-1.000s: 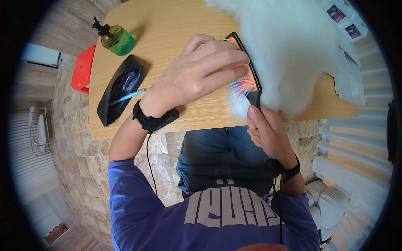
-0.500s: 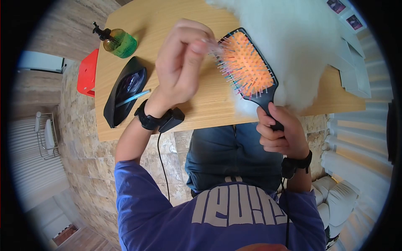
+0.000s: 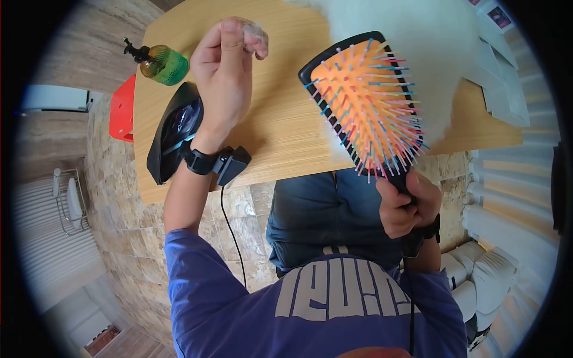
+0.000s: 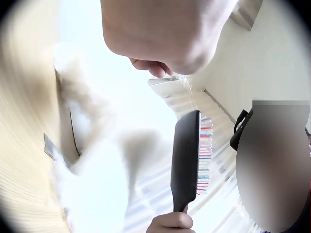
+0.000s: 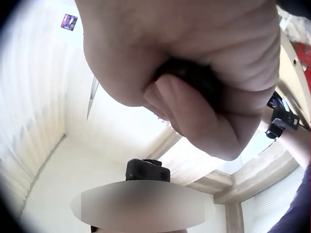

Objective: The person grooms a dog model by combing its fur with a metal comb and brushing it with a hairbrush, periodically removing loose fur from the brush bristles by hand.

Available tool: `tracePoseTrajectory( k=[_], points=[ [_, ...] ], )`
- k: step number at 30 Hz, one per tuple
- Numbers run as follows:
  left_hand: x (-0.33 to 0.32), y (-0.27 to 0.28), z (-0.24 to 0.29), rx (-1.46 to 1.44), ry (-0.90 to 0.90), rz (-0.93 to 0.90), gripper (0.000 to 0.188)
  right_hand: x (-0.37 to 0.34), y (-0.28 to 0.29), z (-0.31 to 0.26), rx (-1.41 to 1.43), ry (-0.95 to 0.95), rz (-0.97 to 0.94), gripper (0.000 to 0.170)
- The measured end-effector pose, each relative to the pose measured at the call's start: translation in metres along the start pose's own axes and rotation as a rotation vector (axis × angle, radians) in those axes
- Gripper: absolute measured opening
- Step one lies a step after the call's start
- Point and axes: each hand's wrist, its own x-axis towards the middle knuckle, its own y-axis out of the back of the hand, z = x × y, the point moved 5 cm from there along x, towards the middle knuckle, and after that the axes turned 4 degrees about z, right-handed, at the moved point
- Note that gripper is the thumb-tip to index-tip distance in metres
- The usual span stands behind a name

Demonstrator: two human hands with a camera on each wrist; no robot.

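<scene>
Red object [image 3: 121, 110]: is showing at the 9 o'clock edge of the wooden surface [image 3: 286, 125].
Pump bottle [image 3: 166, 65], amber-green: is standing at 10 o'clock from the left hand [image 3: 224, 83].
Black pouch [image 3: 172, 137]: is lying open near the left wrist, between 7 and 8 o'clock from that hand.
Left hand: fingers are curling in and pinching a pale tuft [image 3: 253, 31] at their tips, toward 1 o'clock.
Paddle brush [image 3: 364, 107], orange pad, multicoloured bristles: is extending toward 11 o'clock from the right fingers, well apart from the left ones.
Right hand [image 3: 409, 206]: fingers are wrapping round the brush's black handle.
White fluffy mass [image 3: 430, 65]: is spreading behind the brush, toward 1 o'clock.
</scene>
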Motion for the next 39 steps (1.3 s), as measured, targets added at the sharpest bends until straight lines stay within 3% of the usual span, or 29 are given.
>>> tracePoseTrajectory(
  k=[5, 8, 10, 11, 12, 14, 18, 21, 22, 25, 30, 33, 36, 39],
  points=[
    [-0.002, -0.006, 0.004, 0.047, -0.049, -0.001, 0.021, -0.013, -0.012, 0.007, -0.125, 0.142, -0.009, 0.050],
    [-0.011, -0.031, 0.020, 0.192, -0.098, -0.160, 0.014, -0.020, -0.019, 0.003, -0.244, 0.293, 0.116, 0.052],
    [-0.019, -0.053, 0.020, 0.150, 0.099, -0.427, 0.014, -0.021, -0.016, -0.005, -0.332, 0.423, 0.234, 0.052],
    [-0.023, -0.063, 0.023, 0.163, 0.212, -0.425, 0.015, -0.022, -0.017, -0.008, -0.343, 0.444, 0.244, 0.051],
    [-0.026, -0.077, 0.031, 0.160, 0.204, -0.439, 0.015, -0.022, -0.017, -0.009, -0.348, 0.460, 0.242, 0.051],
    [-0.037, -0.099, 0.032, 0.173, 0.475, -0.373, 0.015, -0.023, -0.016, -0.012, -0.420, 0.566, 0.296, 0.048],
    [-0.050, -0.126, 0.039, 0.166, 0.538, -0.316, 0.015, -0.019, -0.016, -0.013, -0.506, 0.696, 0.343, 0.044],
    [-0.052, -0.132, 0.047, 0.494, 0.015, -0.231, 0.020, -0.017, -0.017, -0.014, -0.654, 0.804, 0.412, 0.040],
    [-0.055, -0.136, 0.044, 0.501, 0.009, -0.238, 0.020, -0.016, -0.016, -0.011, -0.603, 0.786, 0.388, 0.040],
    [-0.066, -0.150, 0.051, 0.677, -0.290, -0.169, 0.034, -0.013, -0.018, -0.005, -0.498, 0.770, 0.352, 0.039],
    [-0.078, -0.164, 0.052, 0.768, -0.455, -0.223, 0.049, -0.017, -0.016, -0.001, -0.468, 0.779, 0.309, 0.039],
    [-0.080, -0.167, 0.051, 0.890, -0.481, -0.258, 0.048, -0.017, -0.016, 0.005, -0.453, 0.754, 0.291, 0.037],
    [-0.076, -0.171, 0.047, 0.893, -0.477, -0.234, 0.048, -0.014, -0.015, 0.008, -0.469, 0.804, 0.401, 0.034],
    [-0.076, -0.178, 0.046, 0.924, -0.511, -0.211, 0.033, -0.018, -0.017, 0.005, -0.478, 0.803, 0.415, 0.029]
  ],
)
